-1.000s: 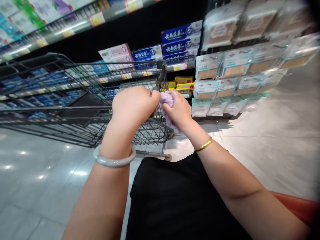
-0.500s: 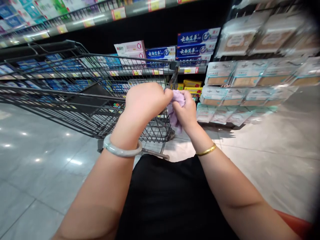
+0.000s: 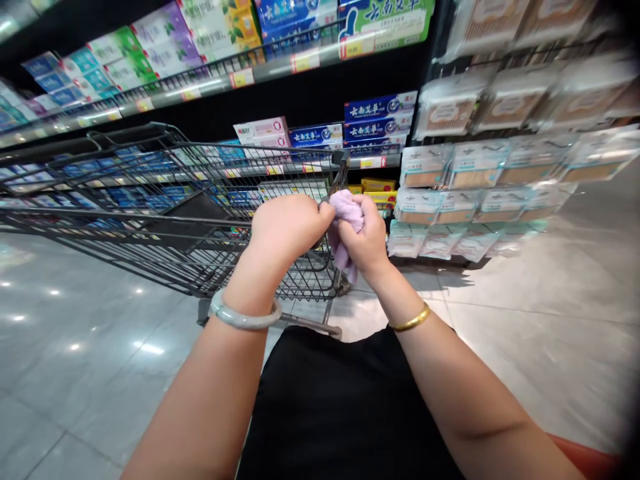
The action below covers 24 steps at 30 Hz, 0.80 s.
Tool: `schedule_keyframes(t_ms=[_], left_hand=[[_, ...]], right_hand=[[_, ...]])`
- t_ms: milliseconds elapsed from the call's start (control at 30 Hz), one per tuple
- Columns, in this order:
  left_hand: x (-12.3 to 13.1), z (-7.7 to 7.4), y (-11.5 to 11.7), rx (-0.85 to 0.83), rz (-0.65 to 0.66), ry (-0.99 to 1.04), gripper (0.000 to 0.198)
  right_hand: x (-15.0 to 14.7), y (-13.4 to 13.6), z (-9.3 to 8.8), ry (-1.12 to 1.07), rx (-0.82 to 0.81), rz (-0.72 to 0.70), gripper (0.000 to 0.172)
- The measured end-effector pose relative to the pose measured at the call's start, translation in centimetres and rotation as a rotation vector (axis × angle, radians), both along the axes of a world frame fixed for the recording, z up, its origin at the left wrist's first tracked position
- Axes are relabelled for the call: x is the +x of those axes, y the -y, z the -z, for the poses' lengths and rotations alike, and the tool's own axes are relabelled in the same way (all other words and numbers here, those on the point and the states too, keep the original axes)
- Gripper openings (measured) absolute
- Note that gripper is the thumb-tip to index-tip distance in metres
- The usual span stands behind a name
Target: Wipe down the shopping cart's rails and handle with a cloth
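The crumpled lilac cloth [image 3: 346,212] sits bunched between both hands at the dark wire shopping cart's [image 3: 165,220] near corner, the right hand [image 3: 367,241] clenched around it, the left hand [image 3: 289,225] fisted, pinching its edge.

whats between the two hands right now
A crumpled purple cloth sits between the left hand and right hand, gripped by both, in the head view.

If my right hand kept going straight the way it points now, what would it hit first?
Probably the cart's corner post: the right hand, bunched around the purple cloth, points up and forward at it. Depth is unclear.
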<state>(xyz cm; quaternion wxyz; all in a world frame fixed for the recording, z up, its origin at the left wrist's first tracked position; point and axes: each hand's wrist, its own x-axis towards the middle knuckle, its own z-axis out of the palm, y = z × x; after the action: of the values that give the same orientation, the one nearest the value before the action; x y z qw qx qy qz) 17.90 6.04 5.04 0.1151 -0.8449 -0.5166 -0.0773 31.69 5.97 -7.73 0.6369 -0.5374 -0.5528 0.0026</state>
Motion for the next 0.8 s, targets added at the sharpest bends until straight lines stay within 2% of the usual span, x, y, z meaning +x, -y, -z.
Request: schedule_keyframes(t_ms=[67,200,267,333,400,533,567,733,800], left_hand=[[0.0,0.1,-0.1,0.007,0.006,-0.007,0.053],[0.0,0.0,0.0,0.001,-0.017,-0.016,0.053],[-0.1,-0.1,0.0,-0.002,-0.003,-0.026,0.053],[-0.1,-0.1,0.0,-0.004,0.017,-0.037,0.054],[-0.1,-0.1,0.0,-0.006,0.013,-0.028,0.054],[-0.1,0.0,-0.1,0.000,-0.022,-0.034,0.054],[-0.1,0.0,-0.1,0.006,-0.019,-0.052,0.054],[-0.2,-0.1,0.0,0.018,0.027,-0.085,0.055],[-0.2,-0.1,-0.1,0.012,0.015,-0.059,0.054]], right_hand=[[-0.3,0.4,-0.3,0.051,0.026,-0.001,0.039],[-0.2,0.5,-0.2,0.024,-0.117,0.021,0.038],[-0.2,0.7,-0.4,0.045,-0.052,-0.007,0.038],[-0.3,0.8,-0.6,0.093,0.081,-0.050,0.040],[-0.3,0.6,-0.5,0.096,0.110,-0.061,0.041],[0.3,-0.2,0.4,0.008,-0.189,-0.019,0.038],[0.3,-0.3,0.5,-0.003,-0.215,-0.019,0.038],[-0.2,0.5,-0.4,0.053,0.049,-0.078,0.040],[-0.3,0.6,-0.4,0.069,0.054,-0.079,0.040]])
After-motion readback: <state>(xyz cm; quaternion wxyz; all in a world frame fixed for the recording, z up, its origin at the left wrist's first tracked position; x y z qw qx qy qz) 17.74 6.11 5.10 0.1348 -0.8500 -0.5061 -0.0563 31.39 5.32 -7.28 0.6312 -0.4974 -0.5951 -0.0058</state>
